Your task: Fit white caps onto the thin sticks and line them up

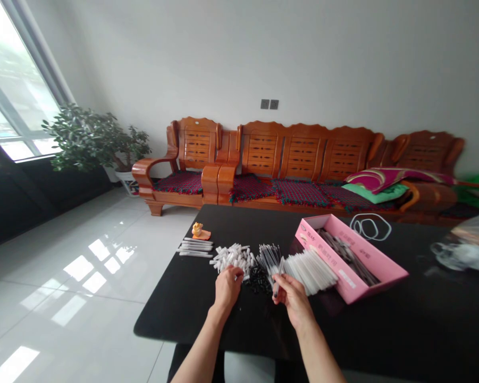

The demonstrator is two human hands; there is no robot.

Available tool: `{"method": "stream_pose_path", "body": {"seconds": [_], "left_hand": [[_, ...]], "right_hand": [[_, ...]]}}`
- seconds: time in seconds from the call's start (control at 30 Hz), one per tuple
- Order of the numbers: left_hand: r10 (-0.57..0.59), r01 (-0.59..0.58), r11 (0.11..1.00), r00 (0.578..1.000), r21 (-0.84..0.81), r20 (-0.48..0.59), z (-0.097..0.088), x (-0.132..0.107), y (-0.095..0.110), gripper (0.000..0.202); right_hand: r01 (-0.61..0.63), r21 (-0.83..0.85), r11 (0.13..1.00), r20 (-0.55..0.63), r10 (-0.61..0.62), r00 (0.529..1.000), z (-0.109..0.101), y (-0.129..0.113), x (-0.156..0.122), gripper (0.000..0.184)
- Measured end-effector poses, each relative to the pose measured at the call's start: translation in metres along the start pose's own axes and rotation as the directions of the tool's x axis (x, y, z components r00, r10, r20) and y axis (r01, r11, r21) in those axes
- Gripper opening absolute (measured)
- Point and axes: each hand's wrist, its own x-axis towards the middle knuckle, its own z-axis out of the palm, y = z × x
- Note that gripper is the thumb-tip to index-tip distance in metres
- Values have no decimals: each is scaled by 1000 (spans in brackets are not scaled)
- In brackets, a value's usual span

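Observation:
My right hand [294, 299] pinches a translucent pen barrel [281, 266] with a dark lower end, held tilted above the table. The fingers of my left hand [227, 290] are curled together at the near edge of a heap of white pen caps [233, 256]; what is between the fingertips is too small to make out. Between both hands lies a pile of small black plugs [258, 279]. Just beyond my right hand are a bundle of dark-tipped pen refills [269, 255] and a row of clear pen barrels [311, 270].
A pink box [383, 276] holding dark pens stands on the black table [183, 314]. Several pens [195, 247] lie at left beside a small yellow figurine [197, 229]. Behind are a white cord loop [370, 227] and a wooden sofa [263, 149]; plastic bags [476, 247] lie at right.

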Motion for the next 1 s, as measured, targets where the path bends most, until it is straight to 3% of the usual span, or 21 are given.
{"method": "stream_pose_path", "body": {"seconds": [0.13, 0.5, 0.67, 0.77, 0.83, 0.93, 1.0], "left_hand": [[30, -40, 990, 997, 132, 74, 6, -5, 1, 13], [61, -91, 971, 989, 222, 138, 14, -4, 4, 18], [51, -60, 990, 996, 127, 80, 20, -2, 1, 18], [-17, 13, 994, 999, -111, -40, 18, 4, -1, 11], [-115, 85, 921, 992, -379, -58, 14, 8, -1, 12], [-225, 187, 641, 973, -745, 51, 5, 14, 5, 27], [-259, 239, 463, 957, -854, 127, 0, 15, 11, 34]], "right_hand": [[-8, 6, 1000, -24, 8, 1000, 3, 0, 1, 38], [-30, 2, 1000, -11, 30, 999, 7, -1, -2, 37], [-23, 6, 1000, -5, 23, 1000, 8, -1, -2, 38], [-23, 5, 1000, -10, 23, 1000, 8, 0, -3, 38], [-18, -2, 1000, -5, 18, 1000, 9, 1, -3, 40], [-5, -6, 1000, 40, 5, 999, 12, 2, -4, 43], [5, -11, 1000, 80, -4, 997, 16, 1, -4, 45]]}}
